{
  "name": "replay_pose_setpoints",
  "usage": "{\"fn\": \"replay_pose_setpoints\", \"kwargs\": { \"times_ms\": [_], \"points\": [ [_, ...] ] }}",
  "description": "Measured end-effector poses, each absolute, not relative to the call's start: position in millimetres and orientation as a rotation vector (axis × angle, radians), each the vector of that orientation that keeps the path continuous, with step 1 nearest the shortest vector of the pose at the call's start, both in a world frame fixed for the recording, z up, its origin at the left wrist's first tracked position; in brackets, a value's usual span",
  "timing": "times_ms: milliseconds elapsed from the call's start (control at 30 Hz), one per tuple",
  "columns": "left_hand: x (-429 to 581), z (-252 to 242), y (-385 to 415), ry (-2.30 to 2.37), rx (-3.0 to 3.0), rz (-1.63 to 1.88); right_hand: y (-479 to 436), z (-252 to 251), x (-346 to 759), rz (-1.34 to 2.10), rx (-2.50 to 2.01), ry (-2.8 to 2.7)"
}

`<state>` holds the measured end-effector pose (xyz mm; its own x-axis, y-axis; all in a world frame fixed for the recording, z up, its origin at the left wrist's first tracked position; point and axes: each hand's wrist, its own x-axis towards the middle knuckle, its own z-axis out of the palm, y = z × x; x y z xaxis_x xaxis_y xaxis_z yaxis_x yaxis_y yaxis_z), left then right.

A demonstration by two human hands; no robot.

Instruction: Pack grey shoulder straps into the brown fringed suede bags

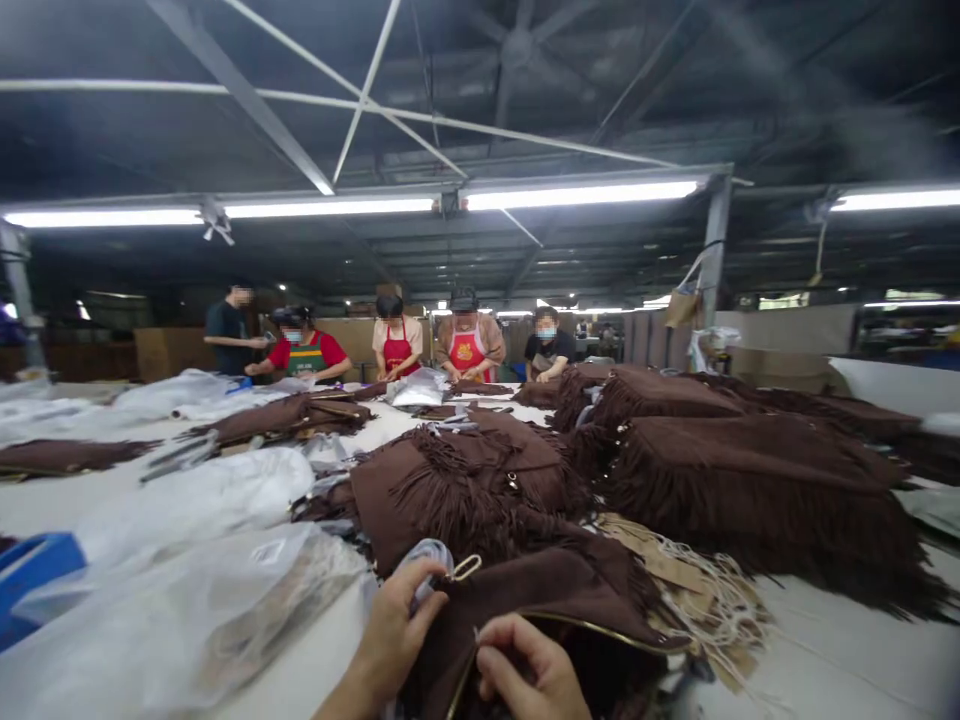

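My left hand [397, 625] is closed on a plastic-wrapped piece [429, 550]. A gold-coloured metal loop [466, 568] sticks out beside its fingertips. Directly below lies a dark brown fabric bag [555, 580], its gold zipper edge [615, 630] spread apart. At that zipper, my right hand [532, 665] pinches thumb and finger together. A tiny light tip shows there, too small to name. Just beyond both hands rests a fringed brown bag [465, 480].
To the right are stacked fringed brown bags [750, 470] and tan tags with white strings [705, 590]. Clear plastic bags [247, 600] and a blue holder [37, 580] lie on the left. Several co-workers, one in a red apron [466, 352], stand across the table.
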<state>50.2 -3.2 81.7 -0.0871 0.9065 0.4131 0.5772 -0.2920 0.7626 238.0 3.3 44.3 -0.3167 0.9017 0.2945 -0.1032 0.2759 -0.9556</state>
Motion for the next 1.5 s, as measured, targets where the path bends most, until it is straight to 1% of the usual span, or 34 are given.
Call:
{"fn": "replay_pose_setpoints", "kwargs": {
  "times_ms": [100, 167, 333, 467, 633, 767, 967, 1267, 1367, 1500],
  "points": [
    [57, 77, -7, 1.554, 1.812, 1.368, -1, 59, 228, 0.859, -0.724, -1.629],
    [59, 79, -8, 1.529, 1.791, 1.376, 2, 64, 222, 0.768, -0.747, -1.645],
    [59, 81, -12, 1.495, 1.713, 1.458, 20, 50, 208, 1.025, -0.839, -1.591],
    [65, 75, -15, 1.459, 1.778, 1.524, 28, 39, 206, 1.073, -0.801, -1.577],
    [73, 68, -14, 1.437, 1.858, 1.625, 26, 39, 208, 1.204, -0.737, -1.429],
    [75, 68, -12, 1.447, 1.787, 1.665, 22, 40, 207, 1.296, -0.677, -1.331],
    [76, 71, -12, 1.472, 1.752, 1.705, 18, 43, 208, 1.358, -0.664, -1.322],
    [76, 62, -9, 1.461, 1.810, 1.781, 15, 51, 204, 1.341, -0.679, -1.246],
    [78, 62, -12, 1.417, 1.822, 1.759, 16, 47, 202, 1.302, -0.672, -1.224],
    [79, 72, -18, 1.364, 1.740, 1.640, 21, 44, 203, 1.296, -0.720, -1.257]
  ]
}}
